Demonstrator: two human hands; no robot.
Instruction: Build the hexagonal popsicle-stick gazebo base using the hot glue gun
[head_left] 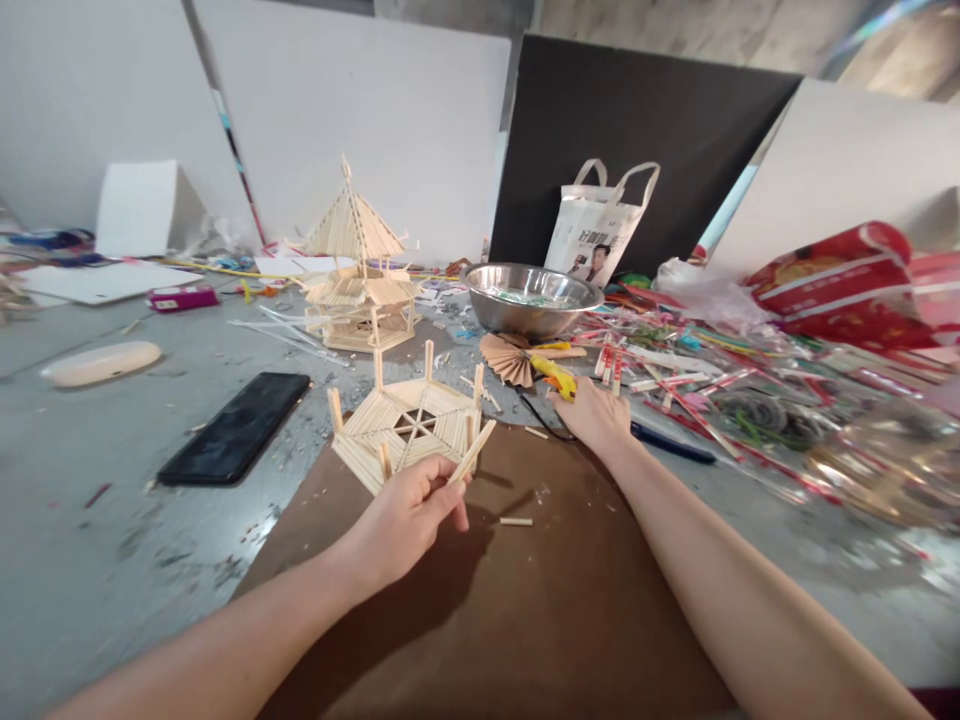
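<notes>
My left hand [420, 515] pinches a short wooden stick [474, 452] between thumb and fingers. Just behind it lies a hexagonal frame of wooden sticks [367, 418], with short posts standing at its corners and an opening in the middle crossed by spokes. Reaching forward, my right hand [596, 415] is closed around a yellow glue gun [553, 376] with a black cord beside it. A folded brown paper fan [510, 360] sits next to the glue gun. One small stick piece [516, 521] rests on the brown board [570, 600].
A tiered stick pagoda [360, 290] stands behind the frame. Nearby are a metal bowl [532, 310], a white bag [592, 235] and a black phone [234, 430]. Sticks and wrappers [720, 370] clutter the right side, beside a clear round container [885, 465].
</notes>
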